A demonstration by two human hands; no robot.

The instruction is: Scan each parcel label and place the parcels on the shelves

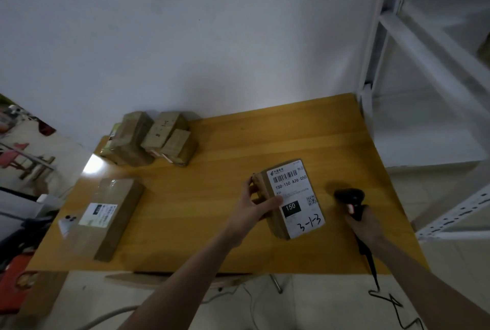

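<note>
1. Here the left hand (256, 203) grips a parcel (289, 198) on the table (212, 197), its label (295, 197) facing up.
2. The right hand (367, 225) grips a scanner (351, 198) just right of the parcel.
3. The shelf (429, 64) stands at the right.

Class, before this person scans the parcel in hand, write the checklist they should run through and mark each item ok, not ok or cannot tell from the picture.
1. Parcel held firmly: the left hand grips its side, thumb on the label. Ok.
2. Label faces up, barcode uncovered. Ok.
3. Scanner in hand: the right hand holds its handle. Ok.
4. Scanner aimed at the barcode: its head sits beside the parcel; the aim is unclear. Cannot tell.
5. Shelf code readable: handwritten 3-1-3 shows. Ok.
6. Shelving within reach, at the right of the table. Cannot tell.
</note>
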